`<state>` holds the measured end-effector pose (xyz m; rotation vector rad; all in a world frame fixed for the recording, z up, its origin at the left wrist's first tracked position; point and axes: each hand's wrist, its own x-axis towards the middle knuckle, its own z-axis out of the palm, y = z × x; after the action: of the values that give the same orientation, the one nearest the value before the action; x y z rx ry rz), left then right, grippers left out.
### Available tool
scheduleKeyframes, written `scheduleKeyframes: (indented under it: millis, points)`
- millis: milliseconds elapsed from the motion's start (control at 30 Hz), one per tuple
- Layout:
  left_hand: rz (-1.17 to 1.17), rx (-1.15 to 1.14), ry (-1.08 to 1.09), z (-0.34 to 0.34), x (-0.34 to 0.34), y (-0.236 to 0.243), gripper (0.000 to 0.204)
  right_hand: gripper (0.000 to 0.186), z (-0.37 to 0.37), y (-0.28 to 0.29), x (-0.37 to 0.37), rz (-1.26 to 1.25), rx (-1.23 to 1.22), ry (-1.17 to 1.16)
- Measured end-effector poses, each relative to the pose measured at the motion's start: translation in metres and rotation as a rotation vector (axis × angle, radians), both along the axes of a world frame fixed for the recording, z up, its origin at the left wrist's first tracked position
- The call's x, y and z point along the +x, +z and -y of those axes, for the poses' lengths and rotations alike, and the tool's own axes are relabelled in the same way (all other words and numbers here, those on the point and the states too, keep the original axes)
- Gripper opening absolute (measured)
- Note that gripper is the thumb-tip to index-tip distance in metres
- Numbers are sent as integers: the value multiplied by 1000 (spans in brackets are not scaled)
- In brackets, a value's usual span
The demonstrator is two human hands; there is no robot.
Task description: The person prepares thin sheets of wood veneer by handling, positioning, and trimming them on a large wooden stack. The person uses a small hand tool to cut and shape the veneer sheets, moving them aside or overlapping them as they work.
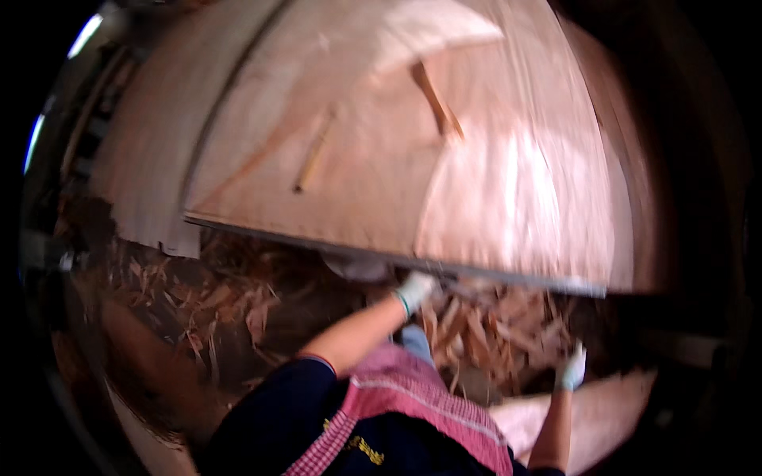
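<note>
A large thin sheet of pale wood veneer [381,135] fills the upper middle of the view, and its near edge runs from left to right. My left hand [416,290], in a white glove, reaches up and grips that near edge from below. My right hand [571,369], also gloved, is lower on the right, at the far edge of a second, smaller veneer sheet [587,412]. The blur hides whether its fingers close on that sheet. A pink checked apron [413,397] over a dark blue top shows at the bottom.
Broken veneer strips and wood scraps [230,301] lie heaped on the floor under the big sheet. More scraps [492,333] are piled between my hands. Another veneer layer [151,159] with a torn edge sticks out at the left. The surroundings are dark.
</note>
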<state>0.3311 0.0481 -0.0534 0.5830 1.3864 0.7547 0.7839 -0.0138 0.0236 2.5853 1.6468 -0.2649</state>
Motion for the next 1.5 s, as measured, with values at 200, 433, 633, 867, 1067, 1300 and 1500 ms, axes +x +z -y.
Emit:
scheduleKeyframes:
  millis: [200,433,633,867,1067,1300,1500]
  points:
    - [-34,-49,132,-14,-7,-47,19,32,-21,-20,-110,-447,220,136]
    - [-97,-55,189,-20,5,-73,27,22,-48,-113,-296,-1431,115,-360]
    - [-399,18,272,45,-48,-77,36,20,-43,-118,-338,-1080,202,162]
    - [-1134,69,826,260,-397,70,17,20,-44,-120,-341,-606,142,549]
    - [-735,362,103,127,-241,136,13,41,-42,5,-407,-1124,11,1098]
    - [31,641,-7,-16,-68,203,9,33,-89,129,-336,-1591,-115,400]
    - [145,737,-247,-105,20,214,21,26,-132,161,-245,-1532,-109,214]
